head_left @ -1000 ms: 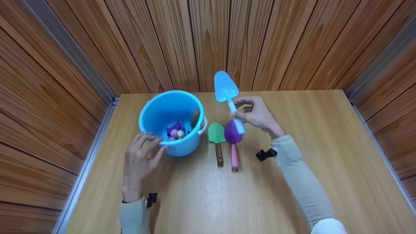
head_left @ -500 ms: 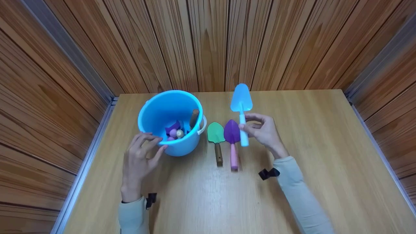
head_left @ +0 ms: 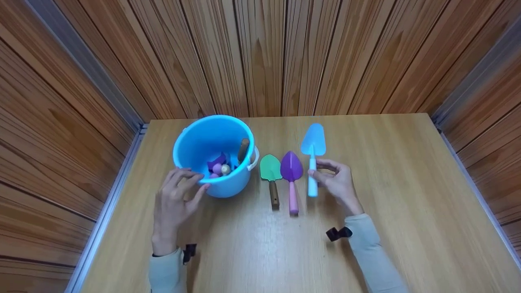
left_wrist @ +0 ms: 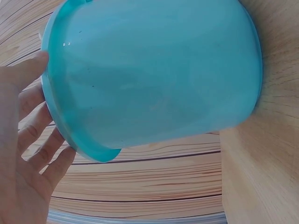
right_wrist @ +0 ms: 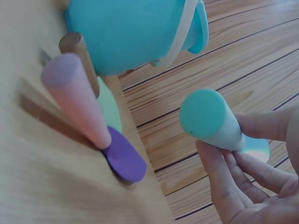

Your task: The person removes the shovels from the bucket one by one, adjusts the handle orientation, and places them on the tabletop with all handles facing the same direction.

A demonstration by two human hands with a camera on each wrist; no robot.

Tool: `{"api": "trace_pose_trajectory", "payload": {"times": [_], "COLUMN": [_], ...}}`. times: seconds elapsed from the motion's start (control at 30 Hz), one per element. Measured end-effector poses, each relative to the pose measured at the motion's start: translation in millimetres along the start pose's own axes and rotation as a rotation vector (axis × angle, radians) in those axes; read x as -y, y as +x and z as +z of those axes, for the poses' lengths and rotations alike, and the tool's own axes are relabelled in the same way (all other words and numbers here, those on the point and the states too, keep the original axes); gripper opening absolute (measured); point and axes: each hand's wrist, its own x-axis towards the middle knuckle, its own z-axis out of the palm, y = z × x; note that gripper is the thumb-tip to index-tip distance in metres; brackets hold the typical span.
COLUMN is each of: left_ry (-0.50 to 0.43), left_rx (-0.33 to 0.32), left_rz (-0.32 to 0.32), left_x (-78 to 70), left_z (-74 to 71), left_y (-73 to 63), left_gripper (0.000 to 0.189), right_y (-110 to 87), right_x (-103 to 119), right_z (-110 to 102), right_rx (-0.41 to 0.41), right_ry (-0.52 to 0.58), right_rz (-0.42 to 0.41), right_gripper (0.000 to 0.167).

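My right hand (head_left: 338, 181) pinches the handle of a light-blue toy trowel (head_left: 313, 142) between thumb and fingers, blade pointing away. In the right wrist view the trowel's handle end (right_wrist: 203, 113) faces the camera, held above the table. To its left lie a purple trowel with a pink handle (head_left: 292, 167) and a green trowel with a brown handle (head_left: 270, 167). My left hand (head_left: 173, 199) holds the near-left rim of a blue bucket (head_left: 228, 189). In the left wrist view the thumb (left_wrist: 35, 65) is against the rim's outside, the other fingers partly behind it.
Inside the bucket are a purple piece (head_left: 217, 160), several small balls (head_left: 226, 169) and a brown handle (head_left: 243, 149). A white bail (head_left: 254, 158) hangs at its right side. Wooden plank walls (head_left: 264, 57) enclose the wooden table (head_left: 260, 252) at the back and sides.
My right hand has brought the light-blue trowel right and toward me, lowering it and straightening it until it lines up beside the purple trowel. The left hand and bucket have stayed put.
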Motion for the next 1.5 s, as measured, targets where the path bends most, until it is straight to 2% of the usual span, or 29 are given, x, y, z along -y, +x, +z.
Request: {"api": "trace_pose_trajectory", "payload": {"times": [0.23, 0.47, 0.53, 0.77, 0.97, 1.1, 1.23, 1.5], "left_ry": [0.003, 0.029, 0.025, -0.006, -0.003, 0.011, 0.012, 0.014], "left_rx": [-0.008, 0.002, 0.004, 0.003, 0.006, 0.015, 0.015, 0.0], "left_rz": [0.006, -0.005, -0.01, -0.02, -0.016, -0.012, -0.004, 0.02], "left_x": [-1.5, -1.7, -1.5, -2.6, -2.9, -2.2, -0.9, -0.2], "left_z": [-0.6, -2.0, -2.1, -2.3, -1.4, -1.1, 0.1, 0.1], "left_y": [-2.4, -2.3, -2.6, 1.8, 1.3, 1.3, 1.0, -0.1], "left_gripper": [0.03, 0.031, 0.03, 0.029, 0.029, 0.029, 0.029, 0.031], "right_y": [-1.0, 4.7, 5.8, 9.7, 9.5, 9.7, 10.2, 10.1], "right_x": [-6.3, -18.7, -22.0, -27.4, -32.2, -35.1, -35.3, -37.4], "right_z": [-10.0, -12.6, -12.5, -15.0, -22.2, -25.0, -26.4, -25.7], "right_rx": [0.019, 0.0, 0.009, 0.044, 0.134, 0.166, 0.163, 0.175], "right_ry": [-0.114, -0.177, -0.189, -0.177, -0.187, -0.197, -0.192, -0.188], "right_rz": [0.096, 0.103, 0.132, 0.227, 0.294, 0.316, 0.342, 0.327], "right_gripper": [0.045, 0.045, 0.045, 0.045, 0.047, 0.049, 0.05, 0.051]}}
